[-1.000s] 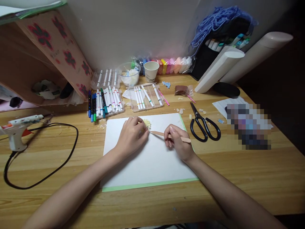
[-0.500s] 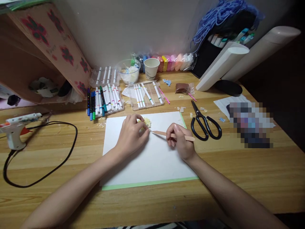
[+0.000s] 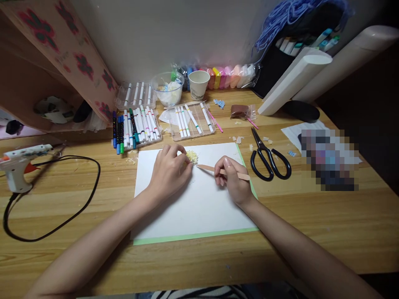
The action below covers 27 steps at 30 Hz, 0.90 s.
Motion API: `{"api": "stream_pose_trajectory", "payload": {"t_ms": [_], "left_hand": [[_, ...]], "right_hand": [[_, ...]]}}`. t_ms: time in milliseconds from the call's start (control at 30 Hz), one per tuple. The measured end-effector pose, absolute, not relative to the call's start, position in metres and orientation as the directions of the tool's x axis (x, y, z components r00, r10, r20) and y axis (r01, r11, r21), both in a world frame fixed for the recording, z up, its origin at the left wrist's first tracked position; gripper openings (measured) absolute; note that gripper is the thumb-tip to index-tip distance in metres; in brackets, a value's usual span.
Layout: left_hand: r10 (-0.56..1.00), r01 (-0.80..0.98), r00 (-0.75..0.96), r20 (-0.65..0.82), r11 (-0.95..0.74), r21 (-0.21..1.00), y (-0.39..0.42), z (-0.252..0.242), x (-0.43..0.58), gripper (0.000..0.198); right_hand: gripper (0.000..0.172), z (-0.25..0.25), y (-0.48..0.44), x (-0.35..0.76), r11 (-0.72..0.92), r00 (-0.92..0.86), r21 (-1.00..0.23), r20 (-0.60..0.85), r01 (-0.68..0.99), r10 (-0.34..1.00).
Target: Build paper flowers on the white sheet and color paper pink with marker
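My left hand (image 3: 170,171) rests on a white sheet (image 3: 199,207) with a green edge, its fingers curled and pressed against a small pale yellow textured lump (image 3: 192,156). A thin wooden stick (image 3: 222,172) is pinched in my right hand (image 3: 232,180), and its pointed tip touches the lump's lower right side. Both forearms reach in from the bottom of the view.
Black scissors (image 3: 269,158) lie right of the sheet. Trays of markers (image 3: 137,126) and pens (image 3: 191,119), a clear bowl (image 3: 165,89), a paper cup (image 3: 198,84) and coloured clay packs (image 3: 229,76) stand behind. A glue gun (image 3: 18,164) with a black cord (image 3: 62,207) lies at left.
The view has tilted slightly, so everything sits a little higher in the frame. Both hands stay at the lump, and the stick tip works at its edge.
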<state>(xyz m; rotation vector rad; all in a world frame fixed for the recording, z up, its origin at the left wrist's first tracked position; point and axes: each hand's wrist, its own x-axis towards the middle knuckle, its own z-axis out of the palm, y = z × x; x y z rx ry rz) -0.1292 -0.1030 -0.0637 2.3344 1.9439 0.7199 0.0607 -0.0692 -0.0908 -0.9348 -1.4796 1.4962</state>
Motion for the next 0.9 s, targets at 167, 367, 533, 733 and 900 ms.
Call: {"api": "stream_pose_trajectory", "payload": {"t_ms": [167,367,533,733,900], "left_hand": [[0.929,0.936,0.120,0.350,-0.223,0.273,-0.103,-0.063,-0.130,0.010],[0.924,0.949,0.122,0.362,-0.215,0.231,-0.102,-0.063,-0.130,0.009],[0.930,0.952,0.119,0.348,-0.206,0.225,-0.101,-0.064,-0.130,0.009],[0.934,0.954,0.104,0.342,-0.191,0.231,-0.101,-0.064,-0.130,0.006],[0.941,0.954,0.093,0.326,-0.178,0.241,-0.102,-0.064,-0.130,0.006]], "right_hand": [[0.040,-0.090,-0.066,0.057,0.038,-0.419,-0.999,0.049,-0.035,0.906],[0.041,-0.090,-0.063,0.054,0.059,-0.460,-0.998,0.065,-0.028,0.885],[0.041,-0.091,-0.061,0.053,0.054,-0.464,-0.998,0.059,-0.026,0.884],[0.040,-0.090,-0.058,0.049,0.060,-0.484,-0.998,0.066,-0.028,0.873],[0.042,-0.090,-0.059,0.048,0.060,-0.473,-0.998,0.060,-0.015,0.879]]}}
